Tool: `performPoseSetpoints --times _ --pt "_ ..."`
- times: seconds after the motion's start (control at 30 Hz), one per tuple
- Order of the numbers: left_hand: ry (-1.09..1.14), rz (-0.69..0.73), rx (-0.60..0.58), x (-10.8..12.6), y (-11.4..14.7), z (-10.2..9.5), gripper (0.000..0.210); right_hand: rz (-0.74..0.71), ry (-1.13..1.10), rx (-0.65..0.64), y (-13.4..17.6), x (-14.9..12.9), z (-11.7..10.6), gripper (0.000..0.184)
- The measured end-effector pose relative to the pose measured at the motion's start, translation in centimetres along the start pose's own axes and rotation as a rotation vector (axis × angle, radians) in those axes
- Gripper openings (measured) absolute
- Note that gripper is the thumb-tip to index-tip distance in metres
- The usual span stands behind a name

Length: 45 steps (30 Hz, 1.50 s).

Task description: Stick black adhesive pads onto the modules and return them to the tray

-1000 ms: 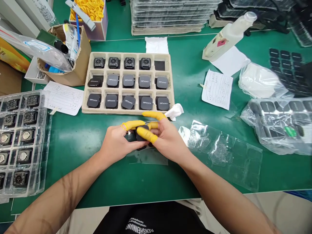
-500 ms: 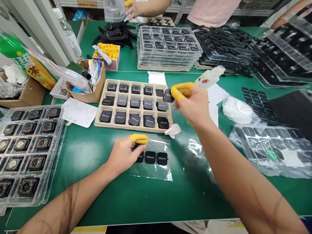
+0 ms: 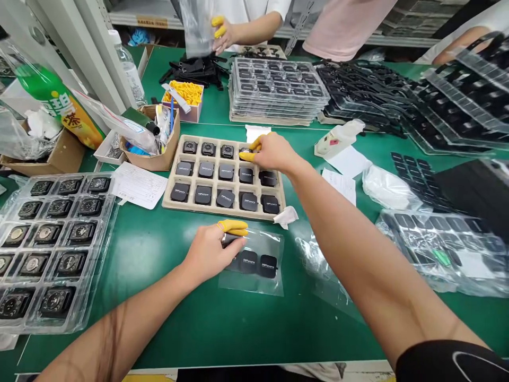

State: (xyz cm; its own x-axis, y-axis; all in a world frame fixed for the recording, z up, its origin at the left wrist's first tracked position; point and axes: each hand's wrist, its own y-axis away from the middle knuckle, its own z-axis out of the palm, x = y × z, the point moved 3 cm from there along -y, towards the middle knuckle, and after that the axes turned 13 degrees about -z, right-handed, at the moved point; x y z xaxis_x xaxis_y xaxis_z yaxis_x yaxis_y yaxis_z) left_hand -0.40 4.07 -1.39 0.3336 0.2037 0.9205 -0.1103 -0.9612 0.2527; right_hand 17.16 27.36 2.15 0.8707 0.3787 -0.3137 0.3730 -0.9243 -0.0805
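Head view: a green matte work mat (image 3: 167, 297) covers the bench, with grey shelving and other people's torsos along the far edge. On the left lies a clear blister tray (image 3: 47, 249) of round-faced metal modules; at the back stands a stack of similar clear trays (image 3: 278, 90), with a small box of yellow finger cots (image 3: 185, 94) just left of it. A green-and-orange drink bottle (image 3: 59, 106) bears printed characters too tilted to read.

In the middle sits a beige moulded-pulp tray (image 3: 225, 176) of fifteen cells, holding small black square modules with rounded corners. The right hand (image 3: 270, 153), yellow cots on thumb and forefinger, reaches into the tray's far right corner, fingertips closed together over a module that is mostly hidden.

Nearer the body lies a glossy clear plastic film sheet (image 3: 254, 265) carrying flat black square stickers (image 3: 258, 263) with white lettering too small to read. The left hand (image 3: 212, 249), also in yellow cots, presses flat on the sheet's left end, thumb and forefinger together.
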Motion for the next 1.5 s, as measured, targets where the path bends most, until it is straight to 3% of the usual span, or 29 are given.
performPoseSetpoints --times 0.17,0.3,0.37,0.43,0.5,0.57,0.67,0.8,0.93,1.03,1.07,1.1,1.17,1.23,1.3,1.43,1.5 --pt "-0.117 -0.041 0.027 0.5 0.0 -0.4 0.029 -0.033 -0.449 0.213 1.9 -0.2 -1.1 0.034" --pt "-0.113 -0.035 0.046 0.6 -0.1 -0.4 0.044 -0.014 -0.980 0.319 9.1 -2.7 -0.6 0.039" --pt "-0.110 -0.016 0.053 0.5 -0.2 -0.3 0.058 0.099 -1.129 0.402 13.6 -4.2 0.3 0.039" --pt "-0.117 -0.006 0.048 0.2 -0.1 -0.2 0.069 0.223 -1.224 0.390 17.5 -5.7 1.6 0.045" --pt "-0.138 -0.020 0.041 0.1 -0.1 0.0 0.072 0.258 -1.276 0.270 19.9 -7.0 2.7 0.045" --pt "-0.170 -0.037 0.045 0.1 0.0 0.0 0.068 0.192 -1.225 0.231 20.8 -7.8 3.2 0.031" --pt "-0.170 -0.028 0.063 0.3 0.1 -0.1 0.064 0.063 -1.040 0.337 20.8 -8.1 3.4 0.012" --pt "-0.113 -0.019 0.047 0.3 0.1 -0.1 0.058 0.035 -0.983 0.347 20.7 -8.6 4.0 0.010" --pt "-0.044 0.006 0.017 0.2 0.1 -0.1 0.053 -0.154 -0.727 0.453 22.2 -8.3 1.0 0.008" --pt "-0.030 -0.028 0.010 0.0 0.0 -0.1 0.055 -0.335 -0.796 0.461 24.9 -5.7 -2.0 0.006" --pt "-0.032 -0.041 0.009 -0.2 -0.1 -0.1 0.056 -0.290 -0.841 0.490 26.0 -4.1 -2.6 0.006" --pt "-0.030 -0.050 0.007 -0.3 -0.2 -0.1 0.056 -0.154 -0.782 0.504 26.9 -2.3 -2.8 0.015" --pt "-0.012 -0.062 0.000 -0.5 -0.3 -0.1 0.058 0.165 -0.443 0.462 28.5 0.9 -2.4 0.029" --pt "-0.002 -0.070 0.000 -0.6 -0.4 -0.1 0.058 0.320 -0.127 0.486 28.8 2.4 -1.7 0.032" --pt "-0.008 -0.075 0.006 -0.5 -0.4 -0.2 0.059 0.298 -0.071 0.579 27.5 2.3 -0.9 0.032" --pt "0.041 -0.065 -0.007 0.0 -0.3 -0.3 0.060 0.256 -0.338 0.472 23.2 0.2 0.3 0.028" --pt "0.069 -0.071 -0.016 0.3 -0.2 -0.3 0.057 0.236 -0.337 0.543 22.3 -1.0 -0.4 0.017"
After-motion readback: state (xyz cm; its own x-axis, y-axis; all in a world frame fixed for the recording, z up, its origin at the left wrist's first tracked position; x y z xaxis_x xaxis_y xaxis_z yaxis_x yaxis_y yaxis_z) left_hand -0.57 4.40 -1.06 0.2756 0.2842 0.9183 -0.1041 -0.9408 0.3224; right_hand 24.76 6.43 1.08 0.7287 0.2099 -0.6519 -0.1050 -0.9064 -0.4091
